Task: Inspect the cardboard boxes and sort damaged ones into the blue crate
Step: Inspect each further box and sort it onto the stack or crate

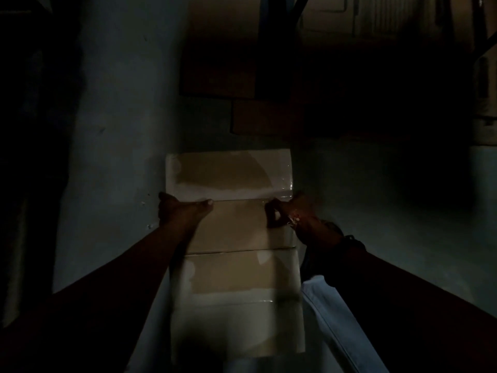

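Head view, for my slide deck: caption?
Left hand and right hand hold a box in dim light.

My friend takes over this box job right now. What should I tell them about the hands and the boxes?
The left hand grips the left side of the middle box, thumb along its top edge.
The right hand grips its right side, fingers curled on it.
The middle box sits between the far box and the near box. The darker boxes lie farther ahead.
The blue crate is not in view.
Done: nothing visibly sorted.
Left: check the middle box for damage. It is too dark here to judge.
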A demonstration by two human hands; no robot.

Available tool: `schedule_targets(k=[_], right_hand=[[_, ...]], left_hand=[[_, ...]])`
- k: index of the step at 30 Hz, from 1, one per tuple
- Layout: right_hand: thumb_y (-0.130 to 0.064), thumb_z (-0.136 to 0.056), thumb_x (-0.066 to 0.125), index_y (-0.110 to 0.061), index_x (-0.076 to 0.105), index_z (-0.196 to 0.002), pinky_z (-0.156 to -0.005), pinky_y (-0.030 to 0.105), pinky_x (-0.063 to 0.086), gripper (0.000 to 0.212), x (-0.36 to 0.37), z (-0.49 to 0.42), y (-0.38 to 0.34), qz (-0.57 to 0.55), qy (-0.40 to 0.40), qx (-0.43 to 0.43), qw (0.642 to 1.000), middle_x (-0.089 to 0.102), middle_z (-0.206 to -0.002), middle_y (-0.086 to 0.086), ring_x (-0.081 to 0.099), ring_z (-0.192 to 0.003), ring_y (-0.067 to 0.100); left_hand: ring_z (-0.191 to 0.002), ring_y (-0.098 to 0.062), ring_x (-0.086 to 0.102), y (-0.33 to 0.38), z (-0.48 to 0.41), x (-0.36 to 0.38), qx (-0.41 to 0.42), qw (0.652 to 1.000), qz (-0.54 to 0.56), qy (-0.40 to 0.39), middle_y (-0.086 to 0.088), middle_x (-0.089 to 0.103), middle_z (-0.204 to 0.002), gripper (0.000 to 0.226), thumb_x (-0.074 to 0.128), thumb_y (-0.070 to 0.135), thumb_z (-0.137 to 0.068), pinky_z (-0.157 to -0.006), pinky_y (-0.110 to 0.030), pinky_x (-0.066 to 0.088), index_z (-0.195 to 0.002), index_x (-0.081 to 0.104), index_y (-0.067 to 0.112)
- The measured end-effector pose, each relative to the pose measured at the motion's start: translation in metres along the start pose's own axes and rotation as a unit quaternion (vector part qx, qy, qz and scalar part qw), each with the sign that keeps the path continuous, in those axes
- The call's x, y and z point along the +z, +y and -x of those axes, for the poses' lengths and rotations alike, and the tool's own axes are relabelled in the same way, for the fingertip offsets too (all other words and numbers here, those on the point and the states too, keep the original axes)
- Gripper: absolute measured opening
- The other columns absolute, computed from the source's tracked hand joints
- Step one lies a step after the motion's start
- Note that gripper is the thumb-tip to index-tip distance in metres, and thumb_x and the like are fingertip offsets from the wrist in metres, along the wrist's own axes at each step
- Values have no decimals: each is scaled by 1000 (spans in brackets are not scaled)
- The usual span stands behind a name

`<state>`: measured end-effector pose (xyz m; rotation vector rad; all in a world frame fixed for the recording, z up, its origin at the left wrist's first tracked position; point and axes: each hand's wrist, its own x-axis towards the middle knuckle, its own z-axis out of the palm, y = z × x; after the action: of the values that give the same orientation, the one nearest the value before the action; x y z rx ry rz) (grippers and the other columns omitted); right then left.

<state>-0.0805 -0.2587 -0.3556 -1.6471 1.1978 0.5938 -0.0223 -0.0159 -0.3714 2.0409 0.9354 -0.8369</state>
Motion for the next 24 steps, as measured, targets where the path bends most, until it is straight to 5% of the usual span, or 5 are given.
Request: schedule_targets(k=[3,6,11,18,24], right_hand=[[-25,-69,84,-5,61,-114,-87,42,56,54,2,-2,0,-17,-6,-6,1000,68,-109,13,66,-99,28],[-29,-78,77,-11,54,-128,-98,37,48,57,4,-4,3,23,2,-43,999,61,-123,10,58,-115,27],[-22,-81,76,-8,52,-131,-90,25,42,56,8,-5,4,10,26,-55,998,60,-126,11,57,-118,27],[-21,-81,77,-7,55,-128,-83,22,42,54,-19,38,-14,-15,32,-66,997,62,-122,9,59,-114,25],[-22,-80,77,-7,63,-117,-85,28,50,43,-72,119,-59,-39,37,-38,998,68,-114,9,64,-106,26]], left_hand=[[-126,-23,52,-8,-9,-2,-5,999,33,7,-11,49,-144,146,94,60,-28,-105,-31,43,-147,29,7],[-112,-25,60,-10,-14,-2,-9,999,42,27,-10,61,-129,117,96,53,-33,-92,-29,48,-130,50,6],[-109,-28,62,-8,-8,-1,-6,998,35,60,-10,62,-125,117,94,58,-27,-94,-39,54,-125,54,8],[-94,-27,65,18,45,-30,38,996,20,83,-6,66,-108,90,94,52,-39,-84,-38,57,-111,59,13],[-84,-25,67,64,135,-81,64,994,51,71,-4,69,-99,88,94,55,-29,-74,-38,60,-102,63,16]])
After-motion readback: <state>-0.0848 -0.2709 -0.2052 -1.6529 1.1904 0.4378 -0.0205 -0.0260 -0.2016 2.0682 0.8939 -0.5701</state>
